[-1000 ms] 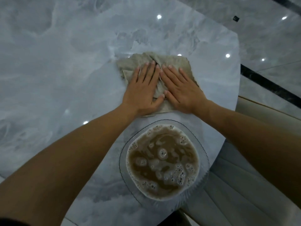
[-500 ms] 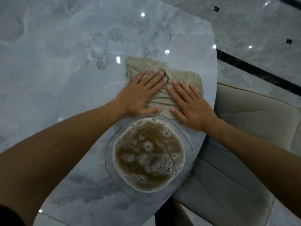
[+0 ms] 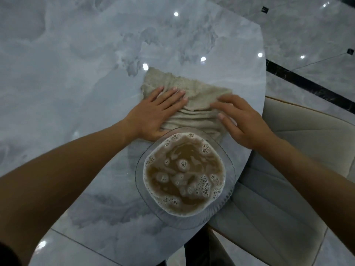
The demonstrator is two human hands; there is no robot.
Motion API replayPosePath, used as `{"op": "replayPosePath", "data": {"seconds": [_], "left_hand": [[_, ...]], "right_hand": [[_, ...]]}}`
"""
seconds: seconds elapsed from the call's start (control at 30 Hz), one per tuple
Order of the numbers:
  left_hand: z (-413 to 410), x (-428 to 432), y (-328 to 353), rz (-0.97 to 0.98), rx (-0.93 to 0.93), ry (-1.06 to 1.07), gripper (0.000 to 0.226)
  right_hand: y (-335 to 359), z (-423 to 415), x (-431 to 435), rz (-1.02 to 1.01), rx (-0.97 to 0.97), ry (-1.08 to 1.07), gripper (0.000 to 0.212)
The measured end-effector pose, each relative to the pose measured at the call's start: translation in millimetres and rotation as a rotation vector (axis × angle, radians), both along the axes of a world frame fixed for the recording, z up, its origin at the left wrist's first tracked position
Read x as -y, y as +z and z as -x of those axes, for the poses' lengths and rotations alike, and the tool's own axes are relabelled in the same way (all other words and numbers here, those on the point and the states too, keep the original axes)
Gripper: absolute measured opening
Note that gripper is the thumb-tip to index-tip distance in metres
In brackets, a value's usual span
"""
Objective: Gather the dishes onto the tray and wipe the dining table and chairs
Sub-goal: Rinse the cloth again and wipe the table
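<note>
beige cloth (image 3: 192, 89); grey-veined marble table (image 3: 76, 73); cream chair (image 3: 307, 131); brown foamy bowl (image 3: 229, 196)

The worktop (image 3: 80, 60) looks like polished grey-white marble or stone, smooth and glossy enough to mirror bright light spots. The cloth (image 3: 194, 96) is a beige, matt, coarse-woven fabric, rumpled into folds. The bowl (image 3: 229, 196) is clear ribbed glass holding murky brown, foamy liquid. The chair (image 3: 299, 143) has smooth cream upholstery with stitched seams, like leather. The floor (image 3: 307, 25) is glossy marble-look tile.
</note>
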State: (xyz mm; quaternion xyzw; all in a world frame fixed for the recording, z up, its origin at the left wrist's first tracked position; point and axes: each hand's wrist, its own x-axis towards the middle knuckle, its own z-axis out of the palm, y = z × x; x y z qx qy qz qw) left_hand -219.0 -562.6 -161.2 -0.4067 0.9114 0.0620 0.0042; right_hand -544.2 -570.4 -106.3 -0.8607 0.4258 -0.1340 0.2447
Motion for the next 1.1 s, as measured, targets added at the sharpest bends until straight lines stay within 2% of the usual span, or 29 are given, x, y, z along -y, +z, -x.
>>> {"op": "replayPosePath", "data": {"seconds": [0.07,0.2,0.4,0.57,0.8,1.1], "left_hand": [[-10,-10,0,0.012,0.003,0.014,0.091],[-26,-31,1,0.004,0.001,0.053,0.082],[-38,-70,4,0.013,-0.017,0.203,0.077],[-42,-112,3,-0.035,-0.029,0.383,0.078],[-33,-173,2,-0.081,-0.03,0.643,0.079],[-17,-206,0,-0.075,-0.058,0.772,0.085]], "right_hand": [[12,-3,-25,-0.125,0.071,-0.167,0.03],[19,-1,-83,-0.346,0.093,-0.428,0.04],[18,-6,-143,-0.554,0.215,-0.56,0.038],[12,-14,-165,-0.615,0.308,-0.641,0.023],[1,-22,-168,-0.541,0.351,-0.773,0.029],[4,-22,-161,-0.558,0.385,-0.758,0.033]]}}
